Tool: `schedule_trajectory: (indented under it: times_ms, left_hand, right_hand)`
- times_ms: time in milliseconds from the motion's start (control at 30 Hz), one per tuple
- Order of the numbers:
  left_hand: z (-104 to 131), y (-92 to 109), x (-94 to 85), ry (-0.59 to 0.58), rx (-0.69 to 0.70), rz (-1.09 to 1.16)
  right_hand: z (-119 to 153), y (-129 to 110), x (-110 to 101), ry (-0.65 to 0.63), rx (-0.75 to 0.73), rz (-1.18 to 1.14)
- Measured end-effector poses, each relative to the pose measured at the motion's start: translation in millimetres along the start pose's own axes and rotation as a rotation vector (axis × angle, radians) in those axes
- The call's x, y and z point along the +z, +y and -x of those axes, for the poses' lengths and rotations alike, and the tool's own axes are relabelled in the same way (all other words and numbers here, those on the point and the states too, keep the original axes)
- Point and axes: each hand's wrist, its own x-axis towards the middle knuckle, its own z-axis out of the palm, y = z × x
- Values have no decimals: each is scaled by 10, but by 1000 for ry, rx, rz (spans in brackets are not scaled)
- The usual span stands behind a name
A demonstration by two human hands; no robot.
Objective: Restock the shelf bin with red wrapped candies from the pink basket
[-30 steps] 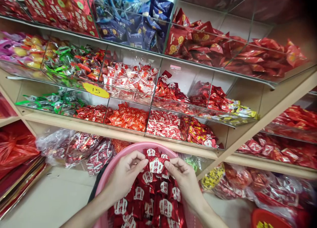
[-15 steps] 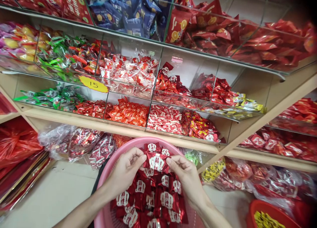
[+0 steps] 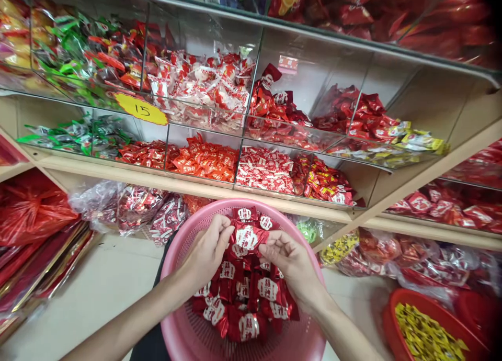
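Between my two hands is a dark red candy packet [image 3: 246,238] with a white printed label, held just above a pink plastic basket [image 3: 184,332]. My left hand [image 3: 209,248] pinches the packet's left edge between thumb and fingers. At its right edge, my right hand [image 3: 288,259] grips it the same way, fingers curled. Beneath them, several matching red packets [image 3: 249,324] lie heaped in the basket, labels mostly facing up. Part of the heap is hidden behind my hands and the held packet.
Ahead stands a wooden shelf [image 3: 98,168] with clear dividers and wrapped sweets; a yellow price tag [image 3: 140,108] reads 15. Bagged sweets [image 3: 143,206] lie under it. At lower right is a red tub [image 3: 388,319] of yellow sweets, at left a red plastic bag [image 3: 35,209].
The view has tipped down and closer, so the shelves sit higher and more of the basket shows. Both hands still hold the packet, which now tilts slightly.
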Motion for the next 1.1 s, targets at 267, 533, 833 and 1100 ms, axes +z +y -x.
schedule_trajectory:
  times_ms: [267, 533, 833, 1100]
  left_hand:
    - [-18, -84, -56, -99, 3, -95]
    - [43, 17, -32, -325, 301, -382]
    - [192, 33, 23, -505, 298, -513]
    - [558, -45, 114, -630, 199, -486]
  right_hand:
    - [-12, 77, -85, -10, 16, 62]
    - [61, 137, -119, -127, 12, 111]
    - [128, 292, -241, -195, 81, 151]
    - [116, 223, -448, -80, 132, 173]
